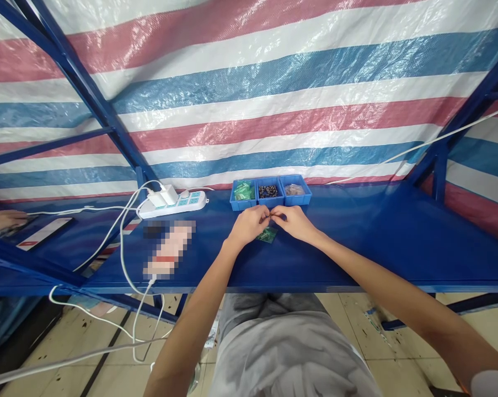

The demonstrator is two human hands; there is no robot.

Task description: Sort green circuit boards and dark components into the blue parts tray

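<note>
My left hand (251, 225) and my right hand (295, 222) meet in front of three blue bins, fingertips pinched close together on something small and dark that I cannot make out. Just below the fingers, a small green piece (267, 235) lies on the blue table (356, 220). Behind my hands, the left bin holds green pieces (244, 190), the middle bin holds small dark parts (268, 191), and the right bin holds pale, clear-looking pieces (294, 189).
A white power strip (174, 204) with plugs and white cables sits left of the bins. Nearer me lies a pixelated phone-like object (170, 249) on a cable. At the far left are another person's hand (3, 221) and a phone (45, 233). Blue frame bars (103, 113) flank the table.
</note>
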